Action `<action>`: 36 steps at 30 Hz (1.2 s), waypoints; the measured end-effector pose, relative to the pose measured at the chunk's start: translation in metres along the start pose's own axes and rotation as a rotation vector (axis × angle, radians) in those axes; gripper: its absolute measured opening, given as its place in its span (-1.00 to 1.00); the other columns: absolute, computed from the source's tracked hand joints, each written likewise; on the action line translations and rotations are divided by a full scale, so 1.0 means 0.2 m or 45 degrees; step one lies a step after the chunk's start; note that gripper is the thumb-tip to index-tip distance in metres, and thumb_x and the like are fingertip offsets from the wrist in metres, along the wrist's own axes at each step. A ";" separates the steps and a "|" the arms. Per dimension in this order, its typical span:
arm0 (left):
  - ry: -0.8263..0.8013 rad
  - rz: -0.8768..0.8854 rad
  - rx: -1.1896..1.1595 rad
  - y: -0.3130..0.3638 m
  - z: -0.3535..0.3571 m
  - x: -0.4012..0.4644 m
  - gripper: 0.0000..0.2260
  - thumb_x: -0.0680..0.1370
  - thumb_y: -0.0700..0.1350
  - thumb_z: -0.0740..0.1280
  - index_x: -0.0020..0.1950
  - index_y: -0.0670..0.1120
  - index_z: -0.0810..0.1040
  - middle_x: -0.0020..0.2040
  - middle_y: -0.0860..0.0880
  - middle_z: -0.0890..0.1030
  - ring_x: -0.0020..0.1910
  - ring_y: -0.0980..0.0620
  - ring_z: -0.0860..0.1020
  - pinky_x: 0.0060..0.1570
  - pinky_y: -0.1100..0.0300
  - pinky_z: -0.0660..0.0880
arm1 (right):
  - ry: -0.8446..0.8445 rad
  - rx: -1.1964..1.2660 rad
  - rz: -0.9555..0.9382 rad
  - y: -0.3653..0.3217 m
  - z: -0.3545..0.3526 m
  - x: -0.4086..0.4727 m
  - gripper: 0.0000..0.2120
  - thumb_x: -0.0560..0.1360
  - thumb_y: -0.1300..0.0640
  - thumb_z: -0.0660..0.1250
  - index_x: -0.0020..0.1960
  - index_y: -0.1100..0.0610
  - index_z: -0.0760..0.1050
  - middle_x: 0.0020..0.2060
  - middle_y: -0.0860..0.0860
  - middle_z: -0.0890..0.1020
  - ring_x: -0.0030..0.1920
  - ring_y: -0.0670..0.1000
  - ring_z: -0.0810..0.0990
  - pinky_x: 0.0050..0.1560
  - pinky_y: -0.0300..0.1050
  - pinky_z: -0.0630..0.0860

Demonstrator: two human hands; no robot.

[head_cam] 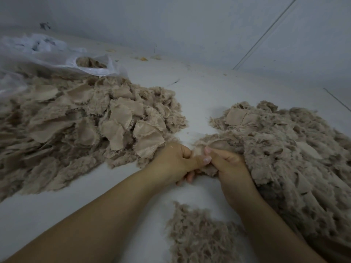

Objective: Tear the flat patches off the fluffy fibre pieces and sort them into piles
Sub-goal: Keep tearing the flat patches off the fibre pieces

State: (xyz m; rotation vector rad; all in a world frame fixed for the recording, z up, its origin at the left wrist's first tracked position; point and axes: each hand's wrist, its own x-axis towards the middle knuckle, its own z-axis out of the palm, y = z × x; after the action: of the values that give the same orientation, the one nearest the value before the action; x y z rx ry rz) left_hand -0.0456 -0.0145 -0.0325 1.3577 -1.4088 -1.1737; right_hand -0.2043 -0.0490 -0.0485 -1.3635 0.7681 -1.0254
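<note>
A small tuft pile (197, 236) lies nearest on the bench (133, 186); beyond it, the left hand (174, 162) and right hand (229, 168) both pinch one fluffy fibre piece (207, 149) with curled fingers, between the left pile (85, 122) and right pile (284, 149). The beige piece appears soft, light and easily torn; hold at the patch edge.

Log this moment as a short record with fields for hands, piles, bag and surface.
left hand: grips a fluffy fibre piece from the left
right hand: grips the same piece
left pile: fluffy pieces with flat patches showing
right pile: mostly fluffy fibre, a few patches
near pile: small, fluffy fibre only
plastic bag: far left, fibre inside
surface: white
</note>
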 end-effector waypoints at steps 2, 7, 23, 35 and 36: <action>0.061 0.004 -0.003 -0.02 0.02 0.00 -0.55 0.46 0.06 0.48 -0.34 -0.32 0.55 -0.51 -0.14 0.53 -0.59 0.05 0.34 -0.55 0.27 0.27 | 0.014 -0.007 0.010 0.01 0.00 0.00 -0.53 0.63 0.04 0.22 -0.13 0.45 0.60 -0.27 0.41 0.63 -0.19 0.38 0.64 0.01 0.26 0.62; -0.035 -0.035 -0.220 -0.03 -0.05 0.02 -0.71 0.49 -0.09 0.44 -0.41 -0.12 0.53 -0.52 -0.04 0.52 -0.57 0.10 0.35 -0.54 0.33 0.29 | 0.231 -0.088 0.045 0.04 0.01 0.04 -0.55 0.58 -0.11 0.19 -0.23 0.11 0.73 -0.29 0.13 0.72 -0.23 0.05 0.71 -0.21 -0.12 0.62; 0.409 0.333 -0.746 0.00 -0.10 0.09 -0.77 0.58 -0.10 0.33 0.23 -0.08 0.49 -0.06 -0.08 0.68 -0.45 0.03 0.47 -0.49 0.22 0.35 | 0.238 0.047 0.069 0.06 -0.02 0.05 -0.49 0.69 -0.07 -0.01 0.05 0.19 0.63 -0.07 0.11 0.74 0.03 0.03 0.71 0.00 -0.24 0.62; 0.354 0.327 0.596 -0.12 0.08 0.09 -0.78 0.54 -0.19 0.37 -0.29 -0.12 0.43 -0.36 0.02 0.45 -0.36 -0.01 0.50 -0.31 0.05 0.50 | 0.224 0.103 0.159 0.07 -0.02 0.07 -0.52 0.68 -0.10 -0.01 0.32 0.16 0.51 0.08 -0.08 0.68 0.14 -0.12 0.66 0.14 -0.30 0.57; 0.367 0.296 0.387 -0.13 0.07 0.09 -0.76 0.54 -0.25 0.36 -0.30 -0.12 0.43 -0.40 0.02 0.46 -0.43 0.03 0.50 -0.38 0.08 0.49 | 0.240 0.098 0.188 0.07 -0.02 0.07 -0.50 0.69 -0.10 -0.01 0.36 0.18 0.48 0.10 -0.09 0.65 0.15 -0.13 0.64 0.16 -0.30 0.55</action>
State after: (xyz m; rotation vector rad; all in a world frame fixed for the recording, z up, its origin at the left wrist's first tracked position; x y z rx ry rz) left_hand -0.0554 -0.0304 -0.0607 1.4552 -1.5240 -0.6026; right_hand -0.2012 -0.0644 -0.0602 -1.1379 0.9455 -1.0654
